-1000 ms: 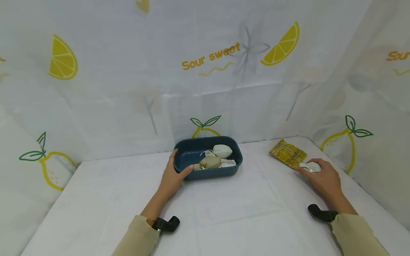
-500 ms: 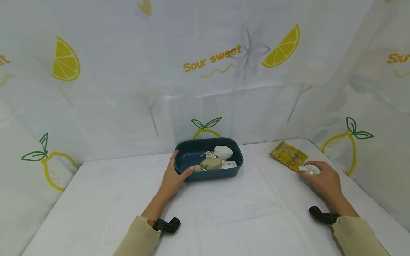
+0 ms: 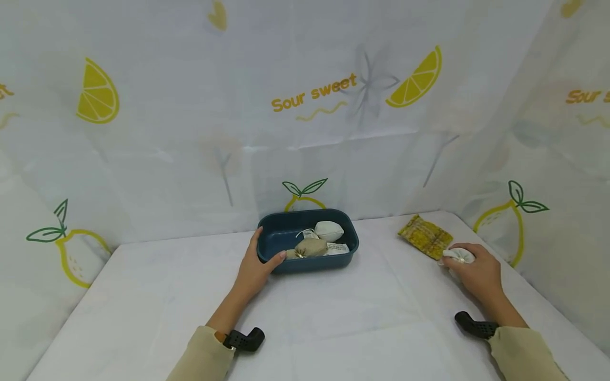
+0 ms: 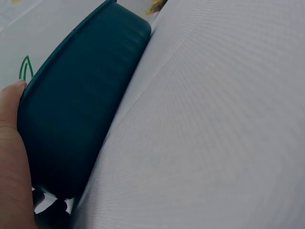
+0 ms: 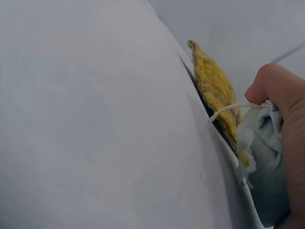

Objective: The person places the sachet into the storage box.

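Observation:
In the head view a dark blue plastic bin (image 3: 305,264) stands against the back cloth. My left hand (image 3: 252,264) grips its left end, thumb over the near rim, fingers round the side. Inside lie a white cloth sachet (image 3: 329,231), a beige tied sachet (image 3: 312,247) and a white printed label (image 3: 338,248). On the right, my right hand (image 3: 480,270) holds another white drawstring sachet (image 3: 460,255) between thumb and fingers. The right wrist view shows this sachet's pale cloth (image 5: 269,167) and its loose cord (image 5: 233,108); the palm hides part of it.
A yellow-brown patterned fabric pouch (image 3: 425,236) lies flat at the back right, just beyond the right hand. White cloth covers the table (image 3: 333,323). Lemon-printed hangings (image 3: 190,132) rise behind and at both sides.
The head view has tilted slightly, so the scene sits a little lower. Both hands keep their holds; bin and pouch stay in place on the table.

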### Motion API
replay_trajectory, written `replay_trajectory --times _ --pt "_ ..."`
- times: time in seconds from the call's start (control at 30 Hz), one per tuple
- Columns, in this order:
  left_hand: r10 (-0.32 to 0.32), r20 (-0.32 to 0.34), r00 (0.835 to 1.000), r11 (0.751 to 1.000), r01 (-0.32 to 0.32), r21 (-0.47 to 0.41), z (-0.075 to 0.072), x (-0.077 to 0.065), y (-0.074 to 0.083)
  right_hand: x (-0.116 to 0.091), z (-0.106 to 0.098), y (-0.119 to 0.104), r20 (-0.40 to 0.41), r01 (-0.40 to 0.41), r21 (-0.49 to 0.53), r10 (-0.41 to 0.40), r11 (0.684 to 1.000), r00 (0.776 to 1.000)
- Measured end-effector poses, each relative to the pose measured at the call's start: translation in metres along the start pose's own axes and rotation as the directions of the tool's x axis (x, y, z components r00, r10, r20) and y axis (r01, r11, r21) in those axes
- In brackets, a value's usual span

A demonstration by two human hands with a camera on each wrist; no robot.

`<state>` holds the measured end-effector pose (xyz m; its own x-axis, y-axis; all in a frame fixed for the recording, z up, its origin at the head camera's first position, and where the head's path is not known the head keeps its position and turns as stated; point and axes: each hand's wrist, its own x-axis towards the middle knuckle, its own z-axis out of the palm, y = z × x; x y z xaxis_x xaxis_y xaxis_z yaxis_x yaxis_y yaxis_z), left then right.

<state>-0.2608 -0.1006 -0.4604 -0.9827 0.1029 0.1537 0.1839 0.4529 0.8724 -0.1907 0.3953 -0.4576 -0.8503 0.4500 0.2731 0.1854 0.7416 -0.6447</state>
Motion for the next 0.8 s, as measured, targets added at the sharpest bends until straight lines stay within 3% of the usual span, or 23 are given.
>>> replay_trajectory --times 0.27,0.4,0.57,0.8 --pt "-0.013 0.005 1.0 1.0 0.013 -0.001 0.001 0.0 0.0 -0.001 -0.003 -0.024 -0.001 0.013 0.066 -0.013 0.998 1.0" --pt "-0.008 0.006 1.0 1.0 0.008 -0.003 0.0 0.0 -0.001 -0.005 -0.006 -0.053 -0.01 0.122 0.079 -0.122 0.989 0.993" --pt "0.0 -0.001 1.0 1.0 0.0 -0.012 0.001 0.002 -0.002 -0.013 -0.005 -0.094 -0.011 0.275 0.117 -0.276 0.954 0.961" --pt "-0.005 0.007 1.0 1.0 0.005 -0.005 0.001 0.001 -0.002 -0.022 0.005 -0.149 0.032 0.342 0.209 -0.356 0.916 0.934"
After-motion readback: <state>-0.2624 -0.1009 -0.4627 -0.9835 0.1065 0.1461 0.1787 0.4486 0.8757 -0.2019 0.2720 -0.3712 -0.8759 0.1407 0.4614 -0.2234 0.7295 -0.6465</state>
